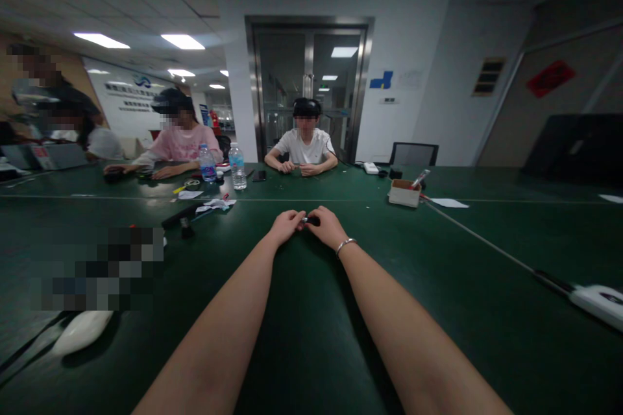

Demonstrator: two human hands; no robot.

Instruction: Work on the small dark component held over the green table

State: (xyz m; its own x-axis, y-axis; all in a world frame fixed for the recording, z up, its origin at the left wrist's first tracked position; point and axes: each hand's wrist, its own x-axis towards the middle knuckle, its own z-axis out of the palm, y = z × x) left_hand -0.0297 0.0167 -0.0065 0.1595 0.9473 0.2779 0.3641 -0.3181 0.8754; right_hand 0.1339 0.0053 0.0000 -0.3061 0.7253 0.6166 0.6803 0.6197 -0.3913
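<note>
Both my hands meet over the middle of the dark green table [311, 318], holding one small black object with a shiny metal end [312, 221]. The fingers of my left hand [287, 225] pinch its metal end. My right hand [328, 227], with a silver bracelet [346, 245] on the wrist, grips the black part. The fingers hide much of the object, so I cannot make out what it is.
A small box [404, 194] with items stands right of my hands, near a cable and a white power strip [598, 303]. Water bottles [238, 167], papers [215, 205] and a white object [82, 332] lie leftward. A person [306, 146] sits opposite; others are at left.
</note>
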